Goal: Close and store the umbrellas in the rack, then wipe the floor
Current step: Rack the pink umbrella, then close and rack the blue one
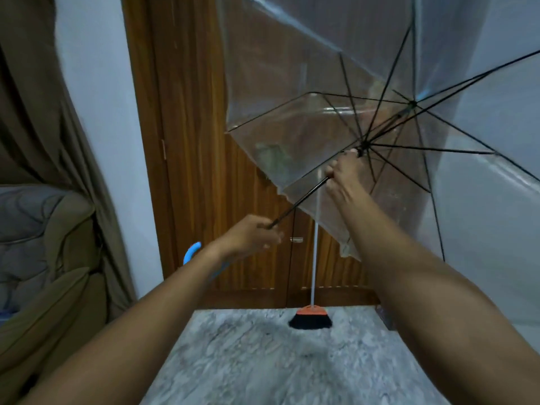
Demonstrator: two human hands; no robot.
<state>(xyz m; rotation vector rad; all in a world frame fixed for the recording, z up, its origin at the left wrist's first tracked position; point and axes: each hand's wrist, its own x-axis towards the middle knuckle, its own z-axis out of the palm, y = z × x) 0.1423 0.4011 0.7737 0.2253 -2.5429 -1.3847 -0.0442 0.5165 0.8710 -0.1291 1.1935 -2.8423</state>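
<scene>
Far left there was a brown curtain [43, 112] and a padded chair [43, 229], nothing to do w/ the job. Next over, the blue crook handle [191, 252] poked out just behind the left wrist. The left hand [251, 236] had its fingers curled round the black shaft [301, 200] right above that handle (bit blurry tbh, but clearly a grip). The shaft ran up and right to the right hand [343, 173], fingers wrapped round it just under the runner [362, 147].

The clear umbrella [306, 68] was fully open, held in the air in front of the wooden door [190, 141], well above the floor [263, 361]. A broom [311, 315] stood against the door at the floor's far edge, partly behind the canopy.

Imo the step was closing it. Best way:
- keep the left hand fixed as an anchor
- press the catch w/ the right thumb
- pull the runner down the shaft in one smooth go, fingers clear of the ribs
- tip the canopy away from the door + broom so nothing snags

Couldn't see any rack, so storing came after, wiping last.
</scene>
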